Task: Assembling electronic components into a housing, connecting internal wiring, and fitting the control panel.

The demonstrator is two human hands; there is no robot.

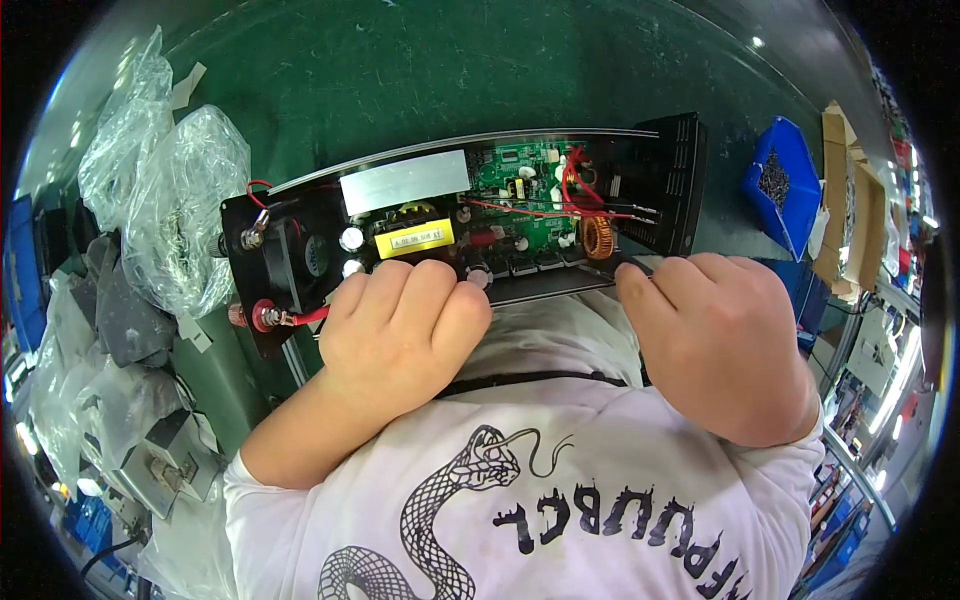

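An opened power inverter [535, 290] in a long black case lies across the bench in front of me. Its green circuit board [545, 238] carries a yellow-wrapped transformer [415, 239], a copper ring coil [597, 238] and a silver heat plate [405, 181]. A fan [312, 255] and a red terminal post [265, 316] are at its left end. My left hand [405, 325] is closed over the near edge, left of the middle. My right hand [715, 335] is closed at the near edge by the right end panel [682, 185]. The fingertips of both hands are hidden.
Clear plastic bags [190, 200] and dark grey cloth-like pieces [130, 310] are heaped on the left. On the right, a blue bin [785, 190] holds small dark screws, beside a cardboard box [855, 200]. The green bench top [400, 75] extends behind the inverter.
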